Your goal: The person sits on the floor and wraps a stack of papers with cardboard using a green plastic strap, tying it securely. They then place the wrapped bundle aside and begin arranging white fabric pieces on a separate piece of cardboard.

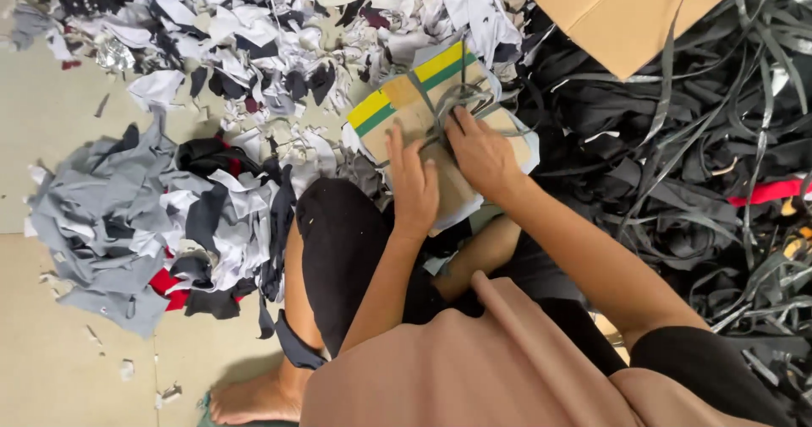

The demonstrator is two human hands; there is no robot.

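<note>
At far left, a heap of grey, white and black fabric scraps [139, 216] lies on the floor [51, 123] beside your knee, with a wider scatter of white and dark offcuts [245, 30] above it; these look already cut or sorted, though that is a judgement. At centre, a flat bundle of cardboard-backed pieces [431, 110], banded yellow and green at its top edge, rests on your lap. Your left hand [413, 186] lies flat on it, fingers together, pinning it down. Your right hand [480, 152] has its grip closed on a grey strip [457, 97] crossed over the bundle, so the tying appears begun but not finished. At right, a large tangle of dark strips [702, 156] and 1 brown cardboard sheet [626, 8] remain unused.
</note>
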